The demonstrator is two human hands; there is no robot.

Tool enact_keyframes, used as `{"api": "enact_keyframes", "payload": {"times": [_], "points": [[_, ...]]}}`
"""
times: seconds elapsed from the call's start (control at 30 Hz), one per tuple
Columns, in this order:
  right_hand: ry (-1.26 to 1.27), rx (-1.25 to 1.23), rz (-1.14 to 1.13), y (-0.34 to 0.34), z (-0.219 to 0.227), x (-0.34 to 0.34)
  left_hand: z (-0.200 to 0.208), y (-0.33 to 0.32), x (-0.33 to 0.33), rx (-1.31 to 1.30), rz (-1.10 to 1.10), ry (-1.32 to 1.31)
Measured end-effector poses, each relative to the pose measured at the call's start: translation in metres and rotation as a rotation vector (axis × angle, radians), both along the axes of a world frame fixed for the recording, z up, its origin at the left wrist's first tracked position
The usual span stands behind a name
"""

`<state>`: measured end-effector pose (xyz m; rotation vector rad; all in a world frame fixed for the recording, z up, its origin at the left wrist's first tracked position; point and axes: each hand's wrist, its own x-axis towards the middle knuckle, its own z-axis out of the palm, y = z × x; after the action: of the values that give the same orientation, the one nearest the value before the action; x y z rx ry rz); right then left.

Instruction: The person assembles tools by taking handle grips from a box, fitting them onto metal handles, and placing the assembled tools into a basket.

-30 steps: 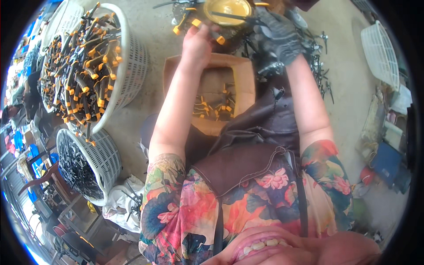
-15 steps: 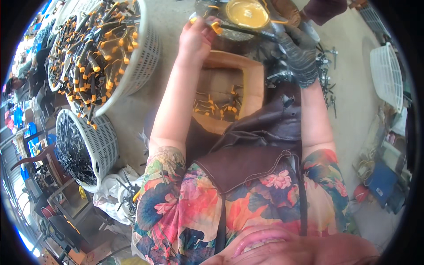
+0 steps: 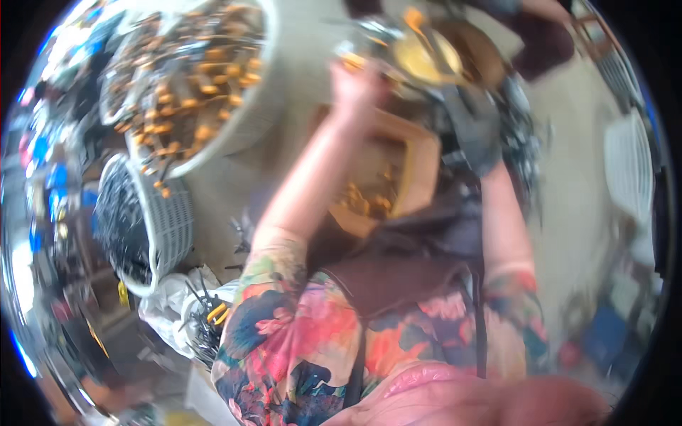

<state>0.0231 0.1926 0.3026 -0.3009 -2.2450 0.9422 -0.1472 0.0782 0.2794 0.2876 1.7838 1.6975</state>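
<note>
My bare left hand [image 3: 359,84], blurred by motion, is closed with a small yellow-orange piece [image 3: 353,62] at its fingertips. To its right stands a round bowl of yellow paste [image 3: 406,58]. A dark bar with an orange end [image 3: 430,44] slants over the bowl, its lower end running into my right hand [image 3: 474,128]. That hand wears a dark grey glove and is closed around the bar; its fingertips are smeared. Below my left hand, an orange-brown box-like frame [image 3: 424,165] holds several small orange-yellow pieces [image 3: 369,199].
A large white basket [image 3: 259,92] heaped with dark, orange-ended parts stands at the left. Beneath it is a smaller basket [image 3: 170,220] of dark parts. Dark metal pieces [image 3: 524,135] lie right of my glove. Another white basket [image 3: 629,163] stands far right. Another person's dark sleeve [image 3: 543,53] shows top right.
The bar stretched between my hands before; now its orange end is away from my left hand, tilted up over the bowl. My left hand has moved right. The whole view has shifted and blurred.
</note>
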Motion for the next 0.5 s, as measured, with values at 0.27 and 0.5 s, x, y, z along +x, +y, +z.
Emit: {"api": "enact_keyframes", "payload": {"times": [0.27,0.5], "points": [[-0.109,-0.487,0.07,-0.004,-0.014,0.019,0.004,-0.029,0.054,0.194,0.157,-0.195],[-0.432,-0.878,0.451,-0.034,0.016,0.024,0.03,-0.129,0.036,0.283,-0.211,-0.745]]}}
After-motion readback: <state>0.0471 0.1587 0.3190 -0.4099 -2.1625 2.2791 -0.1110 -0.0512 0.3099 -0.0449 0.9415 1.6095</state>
